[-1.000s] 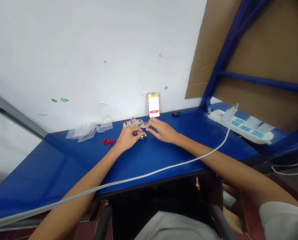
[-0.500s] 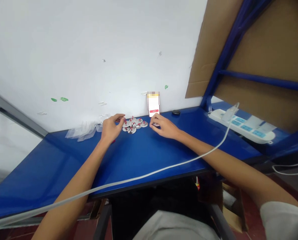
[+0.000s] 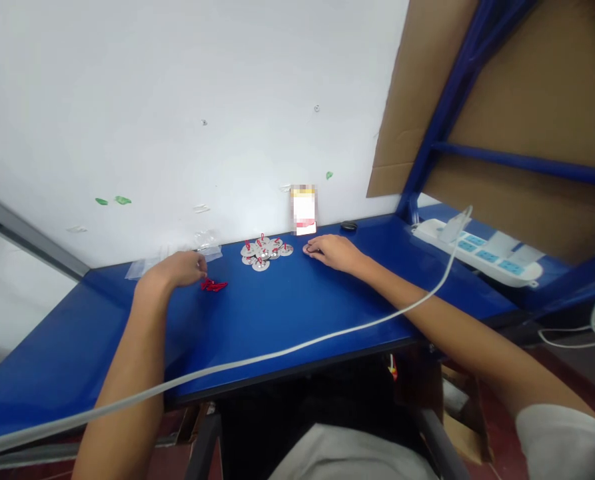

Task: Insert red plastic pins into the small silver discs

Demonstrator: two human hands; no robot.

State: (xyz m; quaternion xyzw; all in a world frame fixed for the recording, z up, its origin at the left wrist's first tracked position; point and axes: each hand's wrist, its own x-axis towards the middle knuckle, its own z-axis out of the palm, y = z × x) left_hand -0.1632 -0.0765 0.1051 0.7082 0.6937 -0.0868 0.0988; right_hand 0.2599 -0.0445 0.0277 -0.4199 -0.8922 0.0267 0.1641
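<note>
My left hand point(image 3: 181, 268) hangs over the left part of the blue table with its fingers curled together. Its fingertips touch the edge of a small pile of red cord loops point(image 3: 214, 286), and a bit of red shows at them. Farther right, my right hand point(image 3: 336, 252) rests low on the table, finger and thumb closed on what looks like a round, pale disc, mostly hidden by the fingers. Between the hands lies a cluster of several round, silvery discs point(image 3: 261, 265) with red loops on them.
A lit phone point(image 3: 304, 208) leans upright on the white wall behind the discs. Clear plastic bags point(image 3: 140, 268) lie at the back left. A small black object point(image 3: 348, 226) and a white power strip point(image 3: 477, 253) are on the right. A white cable point(image 3: 297, 348) crosses in front.
My left hand has left the disc cluster and moved left and down to the red loops, uncovering them. My right hand has shifted only slightly, its fingers lower and closer together.
</note>
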